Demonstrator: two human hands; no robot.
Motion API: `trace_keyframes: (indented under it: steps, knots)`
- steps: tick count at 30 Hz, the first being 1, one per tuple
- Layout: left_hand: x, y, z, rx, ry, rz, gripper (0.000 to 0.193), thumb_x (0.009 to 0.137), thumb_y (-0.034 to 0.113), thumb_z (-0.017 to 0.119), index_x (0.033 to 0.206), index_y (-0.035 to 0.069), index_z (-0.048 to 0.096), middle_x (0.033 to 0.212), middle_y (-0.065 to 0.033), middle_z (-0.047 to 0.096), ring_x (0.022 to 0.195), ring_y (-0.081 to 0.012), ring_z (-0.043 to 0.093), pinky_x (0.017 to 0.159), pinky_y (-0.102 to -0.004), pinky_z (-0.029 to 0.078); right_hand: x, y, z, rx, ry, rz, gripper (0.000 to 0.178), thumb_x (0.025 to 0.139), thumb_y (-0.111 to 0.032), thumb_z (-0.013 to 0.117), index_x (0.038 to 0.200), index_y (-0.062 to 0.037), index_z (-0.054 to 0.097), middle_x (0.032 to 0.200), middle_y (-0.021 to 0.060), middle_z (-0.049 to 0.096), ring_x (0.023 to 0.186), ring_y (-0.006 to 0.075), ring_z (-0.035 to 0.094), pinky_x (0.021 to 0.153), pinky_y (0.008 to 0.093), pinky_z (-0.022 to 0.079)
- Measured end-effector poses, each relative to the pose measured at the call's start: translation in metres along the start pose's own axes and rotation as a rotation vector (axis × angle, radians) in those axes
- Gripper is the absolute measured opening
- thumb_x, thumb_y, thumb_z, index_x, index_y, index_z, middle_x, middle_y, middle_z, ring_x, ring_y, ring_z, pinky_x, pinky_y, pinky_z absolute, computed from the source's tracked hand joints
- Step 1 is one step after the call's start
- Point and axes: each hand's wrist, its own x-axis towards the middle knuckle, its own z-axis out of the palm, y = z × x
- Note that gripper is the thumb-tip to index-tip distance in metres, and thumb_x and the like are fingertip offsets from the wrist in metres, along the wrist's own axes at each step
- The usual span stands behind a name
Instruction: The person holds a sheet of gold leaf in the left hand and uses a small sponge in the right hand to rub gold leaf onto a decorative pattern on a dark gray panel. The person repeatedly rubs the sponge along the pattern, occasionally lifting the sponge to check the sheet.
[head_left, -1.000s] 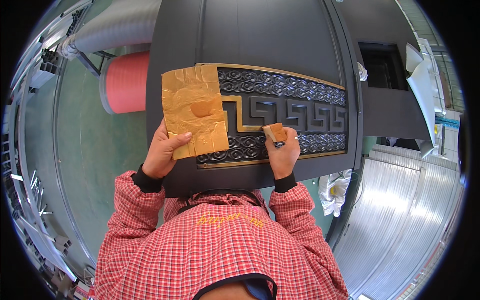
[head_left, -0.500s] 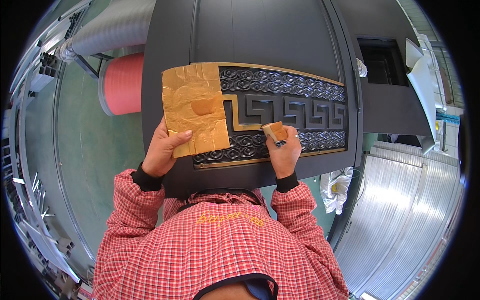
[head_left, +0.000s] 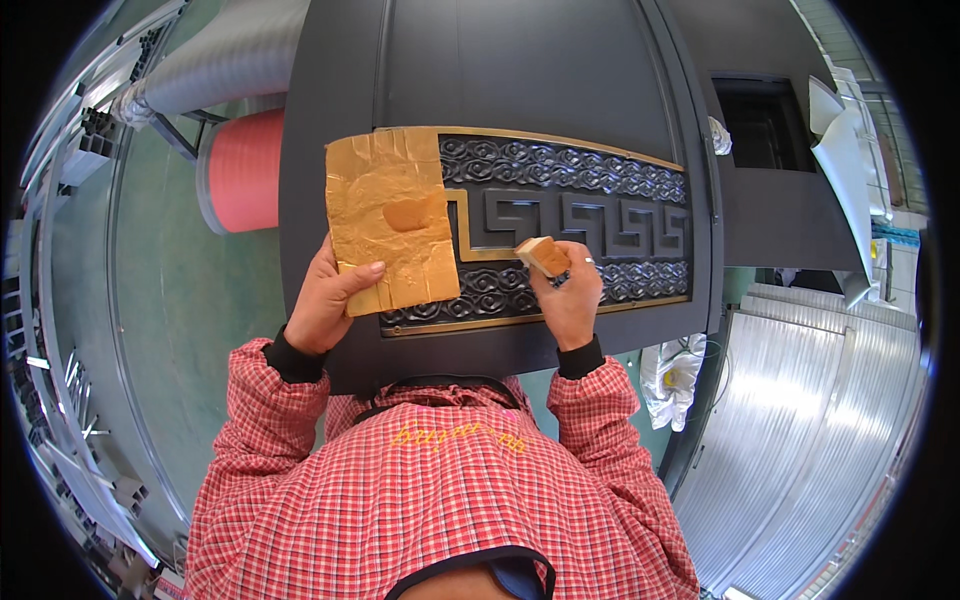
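My left hand (head_left: 334, 293) grips the lower left of a gold-coated piece of cardboard (head_left: 375, 170), thumb on top. A wet-looking puddle of gold paint (head_left: 408, 214) lies on it. Between the fingers of my right hand (head_left: 572, 304) is a small sponge block (head_left: 546, 256), its upper face stained orange-gold. The sponge is at the lower gold line of a raised key pattern on a dark grey door panel (head_left: 515, 50). Gold covers the pattern's left part (head_left: 463, 225); the key shapes (head_left: 583, 225) farther right are dark. The cardboard hides the panel's left end.
Black embossed scroll bands (head_left: 560, 168) and gold edge strips (head_left: 500, 323) frame the pattern. Left of the door stand a red roll (head_left: 245, 168) and a silvery foam roll (head_left: 225, 55). Translucent ribbed sheets (head_left: 790, 410) lie at the right, near crumpled white plastic (head_left: 672, 380).
My right hand has tilted the sponge and brought it slightly left and up, showing more of its stained face. My left hand and the cardboard are almost unmoved.
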Motion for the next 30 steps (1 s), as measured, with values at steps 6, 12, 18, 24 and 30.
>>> trace_keyframes:
  steps: [6,12,18,24,30]
  knots:
    - [0.001,0.0,0.002,-0.003,-0.007,0.016,0.054,0.087,-0.004,0.06,0.136,0.002,0.037,0.128,-0.0113,0.056,0.114,-0.0205,0.058,0.096,-0.0349,0.05,0.01,0.017,-0.006,-0.034,-0.042,-0.024,0.027,0.069,-0.003,0.071,0.093,-0.0057,0.058,0.09,0.0104,0.062,0.083,0.0316,0.062,0.07,0.037,0.049]
    - [0.0,-0.002,0.004,0.001,0.003,0.007,0.055,0.087,-0.003,0.061,0.136,0.001,0.037,0.128,-0.0118,0.056,0.115,-0.0209,0.058,0.097,-0.0349,0.05,0.041,0.01,0.0,0.053,-0.087,-0.026,0.033,0.068,-0.001,0.069,0.098,-0.0066,0.056,0.085,0.0115,0.062,0.082,0.0328,0.061,0.07,0.0393,0.049]
    - [-0.001,-0.003,0.004,-0.011,0.018,0.026,0.056,0.087,-0.004,0.061,0.137,0.002,0.036,0.129,-0.0119,0.055,0.116,-0.0211,0.058,0.097,-0.0352,0.05,0.03,0.014,-0.016,-0.061,-0.33,-0.06,0.031,0.067,-0.001,0.068,0.095,-0.0064,0.055,0.082,0.0124,0.061,0.082,0.0338,0.06,0.068,0.0416,0.047]
    - [-0.001,-0.004,0.009,-0.011,0.018,0.004,0.057,0.087,-0.004,0.061,0.138,0.002,0.036,0.13,-0.0114,0.054,0.116,-0.0211,0.057,0.097,-0.0351,0.05,0.049,0.009,-0.012,0.057,-0.185,-0.062,0.029,0.07,-0.002,0.068,0.096,-0.0064,0.056,0.085,0.013,0.063,0.08,0.0334,0.061,0.069,0.0392,0.048]
    - [-0.002,-0.004,0.008,-0.015,0.014,0.029,0.057,0.086,-0.004,0.061,0.137,0.002,0.036,0.13,-0.0113,0.055,0.116,-0.0211,0.058,0.097,-0.0353,0.05,0.038,0.018,-0.007,-0.013,-0.304,-0.078,0.03,0.068,-0.001,0.068,0.094,-0.0062,0.055,0.085,0.012,0.062,0.082,0.0337,0.061,0.069,0.0399,0.048]
